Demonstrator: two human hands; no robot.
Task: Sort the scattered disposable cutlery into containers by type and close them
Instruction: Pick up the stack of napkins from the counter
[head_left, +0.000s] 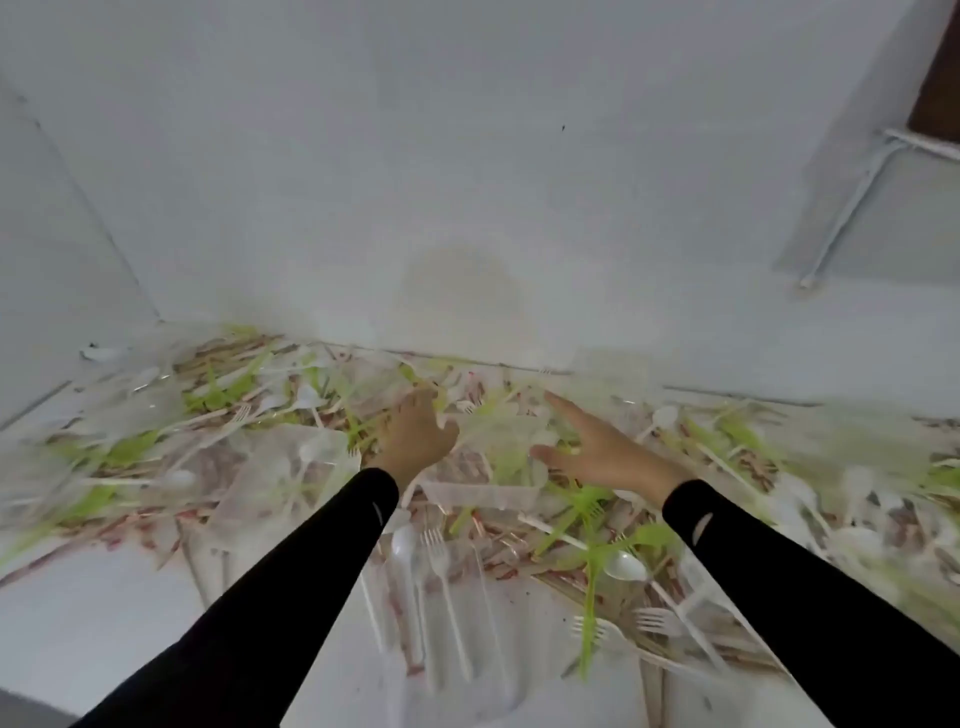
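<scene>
Sorting is barely getting started: green and white cutlery (587, 499) is lying scattered over the floor (104, 597), with clear containers (291, 467) sitting among it, none visibly closed. The right hand (602, 452) is reaching out flat-fingered and empty; the left hand (415, 436) is dipping into the pile, and I cannot tell its grip.

We looked from one wide-angle camera on the person's head, facing forward and down over the white surface (104, 623) toward the wall (467, 182). It sat near, both black sleeves (291, 587) entering from the bottom edge, and the scattered cutlery (626, 566) filled the middle band.
</scene>
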